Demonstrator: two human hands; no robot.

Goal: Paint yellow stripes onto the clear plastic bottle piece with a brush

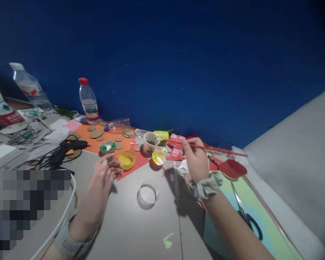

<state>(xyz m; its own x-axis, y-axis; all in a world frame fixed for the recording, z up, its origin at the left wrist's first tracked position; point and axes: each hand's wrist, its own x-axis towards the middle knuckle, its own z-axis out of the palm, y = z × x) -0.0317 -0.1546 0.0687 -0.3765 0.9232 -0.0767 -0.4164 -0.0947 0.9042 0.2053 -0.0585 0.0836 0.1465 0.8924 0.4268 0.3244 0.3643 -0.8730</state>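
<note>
Between the fingers of my right hand [196,159] is a long red paintbrush [219,148], its bristle end over the rim of a paper cup [149,148] holding dark liquid. My left hand [105,173] has its fingers apart and holds nothing, beside a small pot of yellow paint [128,161]. A second small pot with yellow and white paint [158,158] stands just in front of the cup. Left of the yellow pot is a green-rimmed pot with white inside [107,147]. A clear plastic ring [147,195] sits on the table between my forearms.
Scissors [242,206] lie on green and blue paper at right, near a red dish [233,168]. A red-capped bottle [89,104] stands at the back left, with several cardboard discs [96,133] beside it. Black cable and a glue gun [73,145] lie at left.
</note>
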